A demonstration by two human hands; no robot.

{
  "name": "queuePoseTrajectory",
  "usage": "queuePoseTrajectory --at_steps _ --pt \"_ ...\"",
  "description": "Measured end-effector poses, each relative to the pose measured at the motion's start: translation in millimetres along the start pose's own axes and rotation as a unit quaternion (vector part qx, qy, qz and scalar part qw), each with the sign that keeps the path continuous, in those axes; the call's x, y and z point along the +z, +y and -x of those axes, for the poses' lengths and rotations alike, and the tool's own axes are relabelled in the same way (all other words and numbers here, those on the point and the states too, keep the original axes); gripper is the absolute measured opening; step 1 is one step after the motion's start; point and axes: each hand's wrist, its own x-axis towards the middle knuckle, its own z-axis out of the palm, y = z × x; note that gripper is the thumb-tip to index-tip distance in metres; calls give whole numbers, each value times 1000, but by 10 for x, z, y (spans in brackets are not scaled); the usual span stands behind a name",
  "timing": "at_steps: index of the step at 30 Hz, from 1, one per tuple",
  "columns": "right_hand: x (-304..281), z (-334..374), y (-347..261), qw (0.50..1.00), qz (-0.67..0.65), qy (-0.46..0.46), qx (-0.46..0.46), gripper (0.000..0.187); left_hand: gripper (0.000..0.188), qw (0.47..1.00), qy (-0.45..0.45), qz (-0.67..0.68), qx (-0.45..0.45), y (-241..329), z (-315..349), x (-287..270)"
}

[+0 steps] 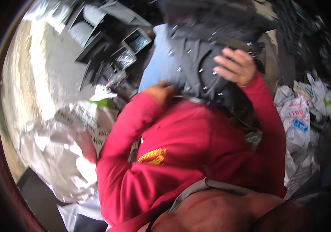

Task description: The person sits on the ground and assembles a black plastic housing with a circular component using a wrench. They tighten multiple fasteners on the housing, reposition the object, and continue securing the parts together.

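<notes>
Presently, the right hand (235, 67) is released: its fingers are extended, slightly bent and parted, pointing left above the right side of a black ribbed panel (190, 67). Contact between those fingertips and the panel cannot be confirmed owing to blur. The left hand (159, 94) has its fingers curled and directed right, at the panel's near left corner; whether they grasp the edge or merely rest beside it cannot be told.

The panel lies over the lap, between the two hands and beyond the left fingers. Its ribbed face, studded with short silvery pegs (201, 70), is turned up toward the wearer. The near edge faces the waist; the visible length runs forward, away from the body. Beyond the right fingers is a flat dark sheet (215, 19); whether it belongs to the same piece is unclear, so the full long axis cannot be established.

Just beyond the left fingers, blue jeans (156, 65) show along the panel's left side. Farther out, ahead and left of those fingers, are a small framed rectangle (136, 40) and crumpled clear plastic (126, 60). A printed pale sack (69, 147) bulges behind and left of the left fingers. White bags (295, 116) are heaped behind and right of the right fingers.
</notes>
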Motion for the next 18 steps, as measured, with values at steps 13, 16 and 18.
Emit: queuePoseTrajectory --at_steps 13,16,18 --pt "-515 -405 -308 951 -95 -60 287 45 23 752 457 398 -259 -1466 147 -441" --pt "-193 -418 -381 943 -19 -78 322 48 15 692 510 408 -307 -2027 -1 -331" --pt "4 -443 -501 936 10 -41 350 48 20 762 491 275 -320 -2406 63 -403"
